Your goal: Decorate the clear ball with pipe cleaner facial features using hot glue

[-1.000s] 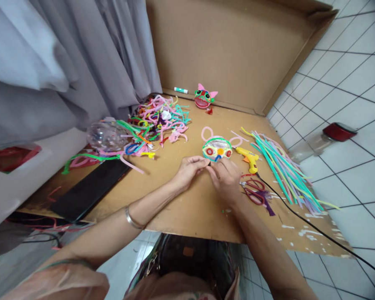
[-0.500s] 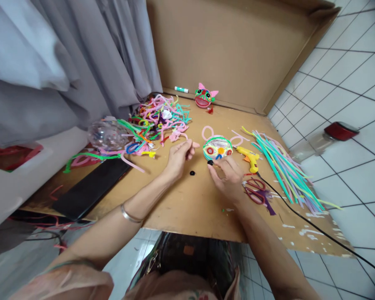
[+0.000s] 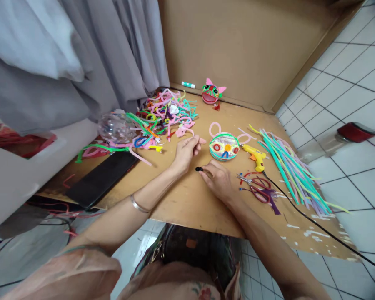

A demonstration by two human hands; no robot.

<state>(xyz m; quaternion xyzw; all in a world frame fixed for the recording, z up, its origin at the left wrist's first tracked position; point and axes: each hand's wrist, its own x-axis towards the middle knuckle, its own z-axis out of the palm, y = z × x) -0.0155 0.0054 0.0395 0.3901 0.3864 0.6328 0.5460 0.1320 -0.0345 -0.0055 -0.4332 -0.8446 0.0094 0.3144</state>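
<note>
My right hand [image 3: 218, 178] rests low over the table, its thumb and index finger at a small black piece [image 3: 199, 168]; a second black piece seems to touch it. My left hand [image 3: 187, 152] hovers to the left, fingers curled together, and whatever they may hold is too small to make out. Just beyond my right hand lies a round face [image 3: 224, 146] of coloured pipe cleaners, with red ring eyes, an orange nose and pink loop ears. Beside it on the right is a yellow glue gun [image 3: 255, 157]. Scissors with red handles [image 3: 258, 189] lie nearer.
A pile of pipe cleaner pieces [image 3: 168, 112], a clear plastic ball [image 3: 115, 125] and a black phone-like slab [image 3: 101, 179] are at left. Straight pipe cleaners [image 3: 293, 171] lie right. A finished-looking pink-eared face [image 3: 211, 92] and a glue stick [image 3: 188, 85] stand by the cardboard wall [image 3: 237, 46].
My right hand has moved left and down, away from the round face, bringing its black piece to the one on the table. The view has shifted slightly.
</note>
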